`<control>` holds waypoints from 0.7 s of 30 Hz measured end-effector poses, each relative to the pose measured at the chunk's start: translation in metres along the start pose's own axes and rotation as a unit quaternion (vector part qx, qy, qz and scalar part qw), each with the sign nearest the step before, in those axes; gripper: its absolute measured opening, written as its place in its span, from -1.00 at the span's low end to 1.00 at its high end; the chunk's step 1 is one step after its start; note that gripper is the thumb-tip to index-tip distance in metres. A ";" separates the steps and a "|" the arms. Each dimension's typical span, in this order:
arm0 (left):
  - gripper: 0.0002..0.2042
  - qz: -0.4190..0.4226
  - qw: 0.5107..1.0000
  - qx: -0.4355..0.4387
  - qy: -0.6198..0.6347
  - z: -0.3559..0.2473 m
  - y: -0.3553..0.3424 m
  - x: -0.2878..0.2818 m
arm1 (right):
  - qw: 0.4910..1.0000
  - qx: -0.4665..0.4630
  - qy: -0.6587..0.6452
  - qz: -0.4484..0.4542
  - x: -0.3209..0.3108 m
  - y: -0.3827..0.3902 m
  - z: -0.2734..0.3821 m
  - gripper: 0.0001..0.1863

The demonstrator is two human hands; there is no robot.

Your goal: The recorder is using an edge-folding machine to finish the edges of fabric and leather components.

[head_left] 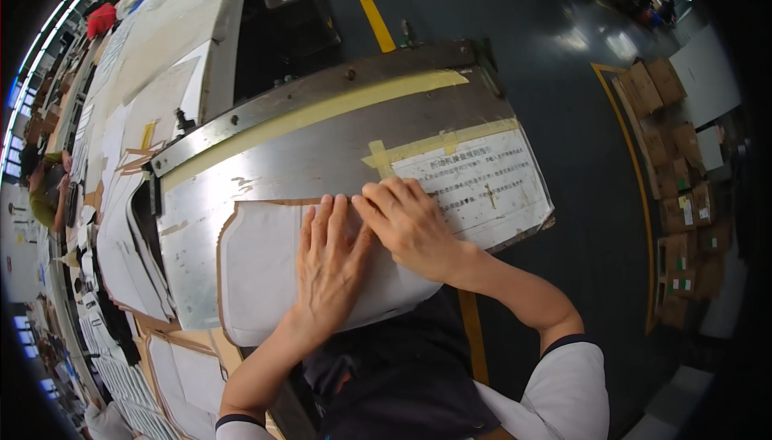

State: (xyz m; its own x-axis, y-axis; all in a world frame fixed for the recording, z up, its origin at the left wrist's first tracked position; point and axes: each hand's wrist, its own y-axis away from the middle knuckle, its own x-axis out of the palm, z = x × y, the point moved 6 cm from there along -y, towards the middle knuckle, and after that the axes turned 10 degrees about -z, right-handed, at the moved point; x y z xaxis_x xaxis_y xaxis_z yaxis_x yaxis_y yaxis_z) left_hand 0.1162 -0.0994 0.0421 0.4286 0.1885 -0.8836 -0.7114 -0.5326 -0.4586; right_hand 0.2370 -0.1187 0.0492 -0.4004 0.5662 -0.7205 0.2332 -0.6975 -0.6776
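Observation:
A white, flat panel with a thin brown border (261, 267) lies on a metal plate (189, 235) in front of me; I cannot tell if it is cloth or paper. My left hand (331, 267) rests flat on it, fingers stretched toward its far edge. Just to the right, my right hand (410, 227) has its fingers curled and pinched at that same edge, close to the left fingertips. The panel's right part is partly hidden under my right hand and wrist.
A metal bar (322, 85) with yellow tape crosses the plate's far side. A taped printed sheet (474, 187) covers its right end. Similar white panels (133, 255) are stacked at left. Cardboard boxes (683, 215) stand on the right. Another person (48, 191) works at far left.

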 end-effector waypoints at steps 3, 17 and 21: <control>-0.50 -0.036 0.999 -0.010 0.022 0.022 0.015 -0.012 | 0.999 -0.037 0.032 0.005 0.003 0.000 0.009 -0.59; -0.59 -0.096 0.994 -0.049 0.002 0.127 0.059 -0.053 | 0.986 0.078 -0.143 -0.021 0.086 -0.075 0.046 -0.79; -0.59 -0.106 0.993 -0.058 0.016 0.130 0.072 -0.057 | 0.990 0.029 -0.136 -0.027 0.108 -0.081 0.065 -0.89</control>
State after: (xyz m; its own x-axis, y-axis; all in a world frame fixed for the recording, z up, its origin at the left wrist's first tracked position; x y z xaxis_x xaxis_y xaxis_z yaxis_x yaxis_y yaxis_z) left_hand -0.0313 -0.0412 0.0470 0.5807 0.2817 -0.7638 -0.5347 -0.5755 -0.6188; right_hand 0.1176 -0.0297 0.0360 -0.6366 0.4691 -0.6121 0.1577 -0.6977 -0.6988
